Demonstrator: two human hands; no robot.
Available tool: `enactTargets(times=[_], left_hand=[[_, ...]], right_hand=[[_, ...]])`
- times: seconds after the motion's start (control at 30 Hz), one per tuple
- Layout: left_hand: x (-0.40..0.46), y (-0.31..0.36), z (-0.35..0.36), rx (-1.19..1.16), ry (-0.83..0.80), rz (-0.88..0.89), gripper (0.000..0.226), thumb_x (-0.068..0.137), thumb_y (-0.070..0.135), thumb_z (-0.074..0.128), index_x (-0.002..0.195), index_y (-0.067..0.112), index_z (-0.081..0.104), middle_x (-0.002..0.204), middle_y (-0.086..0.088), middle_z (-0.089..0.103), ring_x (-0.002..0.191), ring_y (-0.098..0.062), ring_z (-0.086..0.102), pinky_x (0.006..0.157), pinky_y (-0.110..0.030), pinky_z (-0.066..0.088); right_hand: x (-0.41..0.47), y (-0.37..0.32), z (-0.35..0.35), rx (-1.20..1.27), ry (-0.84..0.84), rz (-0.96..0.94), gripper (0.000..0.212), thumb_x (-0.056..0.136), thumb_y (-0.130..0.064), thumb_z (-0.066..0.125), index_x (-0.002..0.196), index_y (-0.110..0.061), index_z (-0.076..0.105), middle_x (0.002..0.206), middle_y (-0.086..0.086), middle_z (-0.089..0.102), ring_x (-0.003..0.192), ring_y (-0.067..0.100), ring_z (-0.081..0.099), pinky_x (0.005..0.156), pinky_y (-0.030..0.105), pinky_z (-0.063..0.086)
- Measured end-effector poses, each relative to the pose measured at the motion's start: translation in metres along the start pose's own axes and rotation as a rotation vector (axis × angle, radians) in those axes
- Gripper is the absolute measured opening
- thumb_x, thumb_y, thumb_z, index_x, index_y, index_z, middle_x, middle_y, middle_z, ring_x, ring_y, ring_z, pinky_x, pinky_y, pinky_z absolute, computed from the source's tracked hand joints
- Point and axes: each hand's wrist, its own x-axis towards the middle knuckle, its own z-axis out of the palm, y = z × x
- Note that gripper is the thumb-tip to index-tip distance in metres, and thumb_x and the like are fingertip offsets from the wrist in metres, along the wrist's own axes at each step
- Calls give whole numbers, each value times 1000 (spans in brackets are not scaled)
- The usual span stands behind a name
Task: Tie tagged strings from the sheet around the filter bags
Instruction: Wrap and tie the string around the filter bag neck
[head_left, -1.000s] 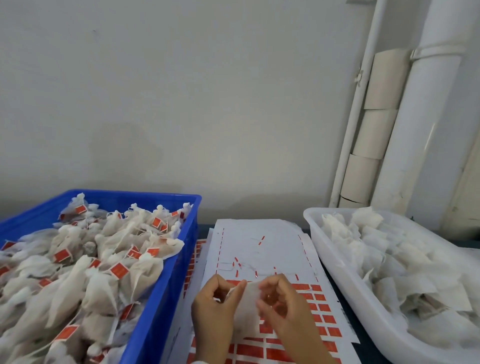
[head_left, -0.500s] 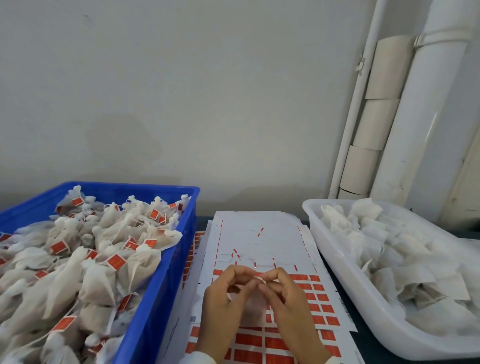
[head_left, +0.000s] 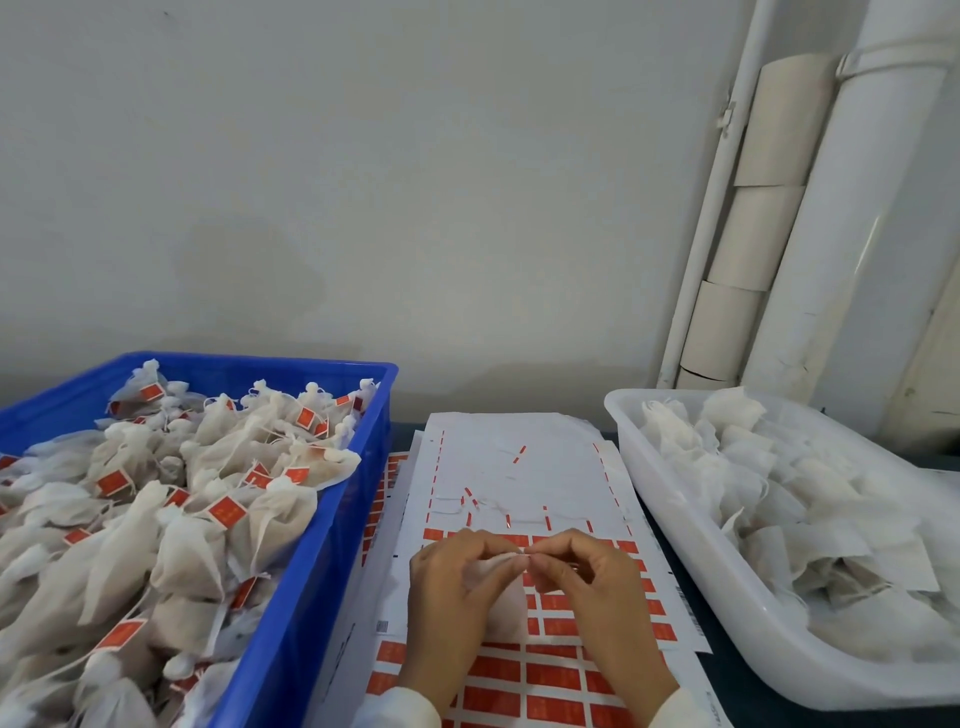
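A white filter bag (head_left: 500, 608) hangs between my hands over the tag sheet (head_left: 524, 467), a white sheet with rows of red tags along its near part. My left hand (head_left: 457, 587) grips the bag's gathered top. My right hand (head_left: 587, 577) pinches the same top at the fingertips, where the two hands meet. The string itself is too thin to make out there. The bag's body is partly hidden behind my fingers.
A blue crate (head_left: 332, 561) on the left is piled with tied bags carrying red tags. A white tub (head_left: 691, 545) on the right holds untied filter bags. White pipes (head_left: 852, 218) and cardboard rolls stand in the back right corner.
My fingertips have drawn together at the bag's top, which is now bunched. The bag was spread flatter between my hands a second ago.
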Motion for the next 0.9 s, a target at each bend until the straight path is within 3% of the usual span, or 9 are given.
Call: enactTargets(times=[0.13,0.23,0.43,0.6,0.9], left_hand=[[4,-1,6,88,21,-111,7,77,38,68,80,39,62,92,15,65,91,-14,61,86,-29,51],[4,-5,9,237,40,-99,11,79,43,65,87,36,61,101,19,59,97,-9,55,88,-26,48],[3,-7,8,182,57,-115,13,77,38,69,86,36,60,96,26,56,87,-1,55,72,-6,39],[4,-9,7,102,70,-141,11,80,30,69,82,33,59,93,23,60,85,-6,60,66,-7,43],[5,-15,2,63,57,-179,7,81,31,67,86,29,62,95,21,61,83,-7,61,63,-8,46]], right_hand=[[1,1,1,-116,35,-36,19,84,-19,66,73,-34,62,70,-18,66,78,-2,62,68,7,48],[1,5,-1,-234,62,-48,19,85,-21,65,71,-32,59,70,-15,63,74,4,61,66,7,45],[3,8,-9,-370,93,-42,24,88,-22,61,70,-34,50,75,-16,62,73,3,60,70,6,42],[5,12,-14,-486,84,-17,22,92,-26,55,74,-33,44,77,-18,59,70,2,58,66,4,39],[8,17,-22,-534,53,43,11,90,-35,53,84,-28,46,86,-15,62,70,3,62,71,11,50]])
